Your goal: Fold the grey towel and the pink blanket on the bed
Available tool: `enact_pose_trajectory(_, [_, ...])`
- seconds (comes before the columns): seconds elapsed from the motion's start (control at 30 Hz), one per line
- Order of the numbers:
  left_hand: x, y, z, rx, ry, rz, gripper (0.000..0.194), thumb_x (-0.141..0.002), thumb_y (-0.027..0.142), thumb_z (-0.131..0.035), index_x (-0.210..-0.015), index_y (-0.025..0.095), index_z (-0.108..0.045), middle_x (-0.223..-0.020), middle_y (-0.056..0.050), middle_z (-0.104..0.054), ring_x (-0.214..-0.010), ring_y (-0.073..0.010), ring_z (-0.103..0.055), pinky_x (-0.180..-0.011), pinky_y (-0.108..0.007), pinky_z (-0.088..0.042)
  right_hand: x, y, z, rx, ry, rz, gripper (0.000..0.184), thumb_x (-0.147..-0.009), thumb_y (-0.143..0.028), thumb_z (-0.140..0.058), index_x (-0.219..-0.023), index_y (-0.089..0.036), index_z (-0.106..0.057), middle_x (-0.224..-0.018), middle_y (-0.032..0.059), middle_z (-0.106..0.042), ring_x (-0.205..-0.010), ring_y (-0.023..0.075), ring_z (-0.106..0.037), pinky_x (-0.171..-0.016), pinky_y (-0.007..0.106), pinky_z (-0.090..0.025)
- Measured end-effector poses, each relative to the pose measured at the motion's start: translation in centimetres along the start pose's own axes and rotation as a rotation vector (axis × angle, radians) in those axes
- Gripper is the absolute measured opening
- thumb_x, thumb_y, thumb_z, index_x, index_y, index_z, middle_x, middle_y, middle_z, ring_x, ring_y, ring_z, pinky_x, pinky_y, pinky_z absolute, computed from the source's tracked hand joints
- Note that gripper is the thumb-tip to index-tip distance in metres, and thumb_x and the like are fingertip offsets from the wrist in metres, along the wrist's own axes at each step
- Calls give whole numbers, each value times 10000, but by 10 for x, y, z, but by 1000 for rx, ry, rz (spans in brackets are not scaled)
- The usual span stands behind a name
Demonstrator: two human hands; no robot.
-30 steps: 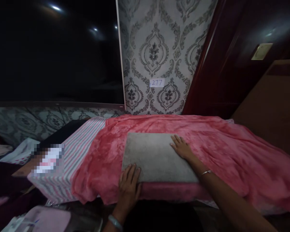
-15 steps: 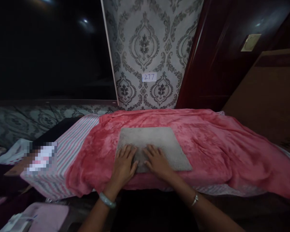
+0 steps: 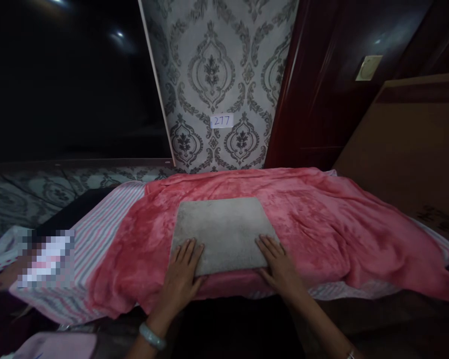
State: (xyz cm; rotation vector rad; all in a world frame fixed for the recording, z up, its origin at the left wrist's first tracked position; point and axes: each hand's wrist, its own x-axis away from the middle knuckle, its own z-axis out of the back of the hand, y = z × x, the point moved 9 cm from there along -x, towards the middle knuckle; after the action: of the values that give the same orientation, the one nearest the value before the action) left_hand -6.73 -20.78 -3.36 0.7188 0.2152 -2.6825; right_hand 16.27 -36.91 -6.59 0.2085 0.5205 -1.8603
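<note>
A flat grey rectangular piece with a soft-looking surface (image 3: 220,227), perhaps cloth or a mat, lies on a pink plush blanket (image 3: 303,224). My left hand (image 3: 183,269) rests on its near left corner, fingers stretched forward and a little apart, the thumb over the blanket. On the near right corner lies my right hand (image 3: 280,264), its fingers extended flat and its thumb by the near edge. Neither hand grips anything. A pale bangle (image 3: 152,337) circles my left wrist.
Under the blanket a striped cloth (image 3: 105,219) shows at the left. Behind stand a patterned wall with a paper label "277" (image 3: 222,120), a dark television (image 3: 67,85) and a dark red door panel (image 3: 314,89). A large brown cardboard box (image 3: 415,154) is at the right.
My hands have moved apart: the right slid from the middle of the grey piece to its near right corner, the left towards the near left corner. The view has shifted slightly.
</note>
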Motion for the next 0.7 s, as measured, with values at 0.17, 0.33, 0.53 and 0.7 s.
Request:
enact_pose_trajectory(0.17, [18,-19,9,5,67,-53,636,-882,234,-523,-1511,209,-441,-1524,-129,-501,-1405,-286,-464,-1136,-482,-407,17,38,9,-91,100,-6,625,-906,-348,-532,-1520,-264,-450,-1548,109,-458,-1421,293,-430,-1147,546,-369])
enact_pose_trajectory(0.33, [29,-46,21,-28,124,-112,602,-863,203,-524,-1465,212,-506,-1479,-136,-545,-1368,-290,-504,-1093,-467,-471,14,50,18,-195,245,27,727,-866,-258,-504,-1573,-223,-339,-1517,127,-490,-1387,274,-473,-1137,514,-407])
enact_pose_trajectory(0.53, [20,-69,22,62,77,-108,750,-783,151,-544,-1519,248,-439,-1469,-86,-569,-1359,-274,-515,-1094,-453,-483,-2,68,20,-205,320,18,797,-764,-159,-456,-1554,-237,-389,-1488,103,-524,-1379,285,-476,-1134,545,-396])
enact_pose_trajectory(0.7, [-1,-83,23,137,5,-62,674,-840,125,-518,-1491,293,-482,-1478,-72,-564,-1374,-264,-505,-1095,-463,-480,-7,79,9,-188,278,33,663,-765,-171,-475,-1408,-276,-597,-1478,80,-540,-1369,282,-485,-1111,544,-415])
